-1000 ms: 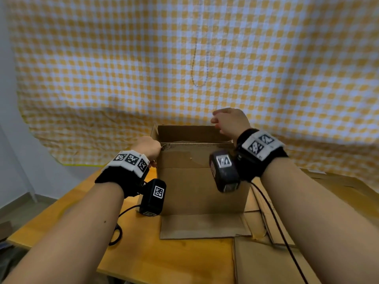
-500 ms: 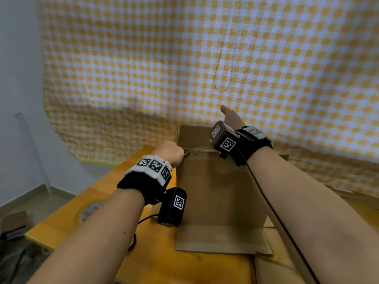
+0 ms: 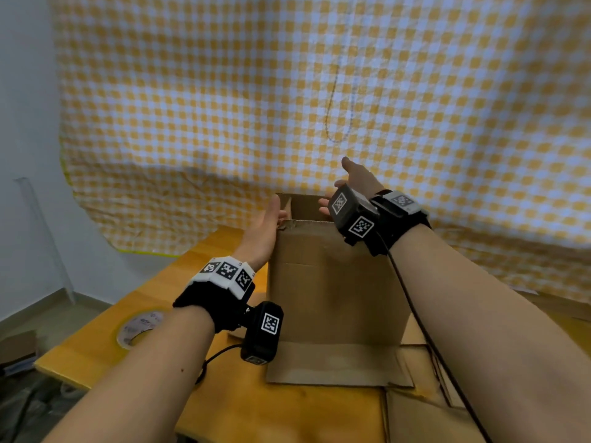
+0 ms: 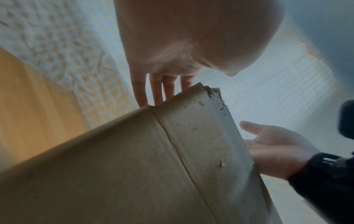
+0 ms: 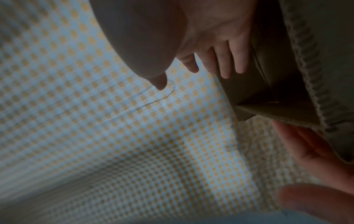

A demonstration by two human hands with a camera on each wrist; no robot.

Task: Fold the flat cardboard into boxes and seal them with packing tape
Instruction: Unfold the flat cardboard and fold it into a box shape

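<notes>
A brown cardboard box stands upright on the wooden table, its top open and a bottom flap lying flat toward me. My left hand lies flat with straight fingers against the box's upper left corner. My right hand is open at the top right, thumb up, fingers reaching over the rim toward the far wall of the box. Neither hand grips anything. A roll of packing tape lies on the table at the left.
Flat cardboard sheets lie on the table to the right of the box and under my right forearm. A yellow checked cloth hangs behind. The table's left edge drops to the floor, where a small cardboard piece lies.
My left hand has let go of the box's top left corner and flattened against it. My right hand has turned from a closed grip over the rim to open, thumb up.
</notes>
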